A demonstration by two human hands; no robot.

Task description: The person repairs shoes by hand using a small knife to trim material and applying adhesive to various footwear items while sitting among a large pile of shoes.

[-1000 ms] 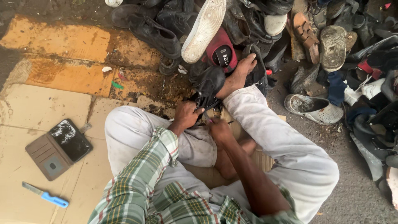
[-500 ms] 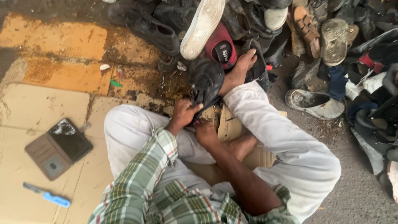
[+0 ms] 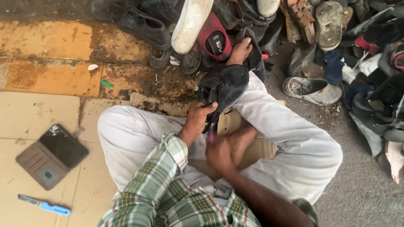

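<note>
Black shoe [image 3: 225, 90] is sitting higher up now than a moment ago, lifted off the lap and resting over the knees above the cardboard sheet [image 3: 252, 143]. Left hand [image 3: 198, 117] is gripping its edge with curled fingers, while the right hand [image 3: 227, 149], moving down toward the lap, is closing on something small and pink.

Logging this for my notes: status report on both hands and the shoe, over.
Left hand gripping black shoe. Right hand at its lower edge, grip unclear. Shoe pile beyond, apart.
</note>
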